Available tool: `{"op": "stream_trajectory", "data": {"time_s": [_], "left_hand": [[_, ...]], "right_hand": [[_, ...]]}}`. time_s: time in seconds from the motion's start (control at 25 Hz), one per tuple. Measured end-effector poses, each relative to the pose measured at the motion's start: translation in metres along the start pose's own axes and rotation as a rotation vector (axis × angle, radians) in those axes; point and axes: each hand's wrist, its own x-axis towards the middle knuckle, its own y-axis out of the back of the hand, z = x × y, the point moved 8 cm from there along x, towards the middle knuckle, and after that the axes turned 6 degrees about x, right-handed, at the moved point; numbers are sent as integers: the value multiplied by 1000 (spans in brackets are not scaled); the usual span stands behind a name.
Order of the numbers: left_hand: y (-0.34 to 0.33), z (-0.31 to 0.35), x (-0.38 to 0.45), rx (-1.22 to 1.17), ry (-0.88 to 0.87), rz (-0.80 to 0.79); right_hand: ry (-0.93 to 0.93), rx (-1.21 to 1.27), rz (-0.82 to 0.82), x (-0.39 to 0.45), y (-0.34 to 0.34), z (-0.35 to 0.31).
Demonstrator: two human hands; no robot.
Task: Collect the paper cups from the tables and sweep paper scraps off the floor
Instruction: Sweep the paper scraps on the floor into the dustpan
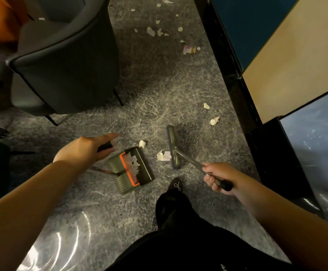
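- Our left hand (pixel 85 148) curls around the black grip of the dustpan (pixel 132 170), which sits on the grey carpet (pixel 159 90) with white scraps inside, against its orange comb.
- Our right hand (pixel 216 176) grips the broom handle (pixel 190 159); the green broom head (pixel 173 147) rests on the carpet, touching 2 paper scraps (pixel 164 155) lying between it and the dustpan.
- More scraps (pixel 155 32) lie farther off, between the grey armchair (pixel 65 55) and the dark cabinet base (pixel 229 61).
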Motion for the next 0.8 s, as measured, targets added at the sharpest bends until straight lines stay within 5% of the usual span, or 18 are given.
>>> {"op": "stream_trajectory", "data": {"time_s": [0.44, 0.8], "left_hand": [[42, -50, 100, 125, -69, -22], [61, -46, 179, 244, -290, -171]], "right_hand": [[-84, -61, 87, 44, -16, -45], [-106, 260, 10, 57, -95, -34]]}}
